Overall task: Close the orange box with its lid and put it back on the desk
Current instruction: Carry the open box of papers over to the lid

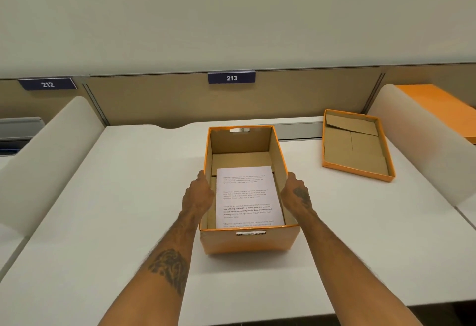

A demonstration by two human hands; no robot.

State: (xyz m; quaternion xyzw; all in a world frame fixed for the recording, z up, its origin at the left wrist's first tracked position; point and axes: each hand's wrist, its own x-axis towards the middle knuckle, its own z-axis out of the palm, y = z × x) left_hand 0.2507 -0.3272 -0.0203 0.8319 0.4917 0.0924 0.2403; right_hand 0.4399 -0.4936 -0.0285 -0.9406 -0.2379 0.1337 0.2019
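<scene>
The left hand (198, 195) and the right hand (296, 194) press flat against the two long outer walls of the orange box (251, 242), clasping it between the palms, fingers hidden behind the cardboard. The box stands open on the white counter (116, 197), its long axis running straight away from the person, with a printed sheet of paper (247, 197) lying flat on its floor. Its lid (356, 145) lies upside down on the counter, well apart to the right and farther back, long axis also running away but skewed slightly; the right hand is clearly the nearer one to fetch it. Both parts are thin corrugated card, glossy orange outside and raw brown inside, with slot handles cut in the box's end walls.
</scene>
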